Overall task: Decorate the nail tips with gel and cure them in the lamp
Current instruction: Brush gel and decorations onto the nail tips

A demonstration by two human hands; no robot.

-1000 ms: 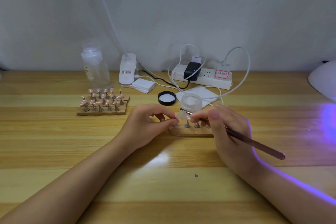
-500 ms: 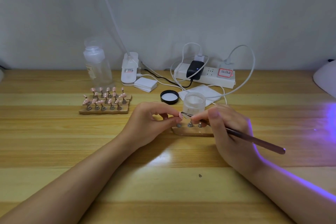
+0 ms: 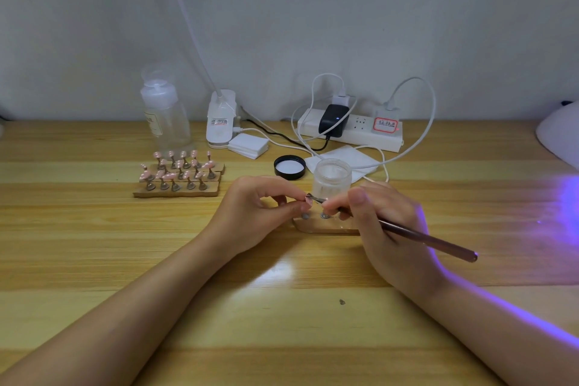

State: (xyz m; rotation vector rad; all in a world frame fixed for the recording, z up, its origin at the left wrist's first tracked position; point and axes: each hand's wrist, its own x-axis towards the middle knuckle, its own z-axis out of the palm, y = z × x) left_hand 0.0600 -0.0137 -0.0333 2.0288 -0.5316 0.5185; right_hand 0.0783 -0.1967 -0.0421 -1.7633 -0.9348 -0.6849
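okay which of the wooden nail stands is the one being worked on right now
The near stand, between the hands below the jar. The left hand pinches a tip there while the brush touches it; the far-left stand sits untouched.

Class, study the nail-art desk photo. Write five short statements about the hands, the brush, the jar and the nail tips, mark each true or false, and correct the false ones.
1. The right hand holds a brush. True.
2. The small frosted jar has its lid screwed on. False: it is open, and the black lid lies on the table beside it.
3. The left hand pinches a nail tip at the brush's tip. True.
4. The rack of pink nail tips stands to the right of the hands. False: it stands to their left.
5. Nothing is plugged into the power strip. False: a black adapter and white plugs sit in it.
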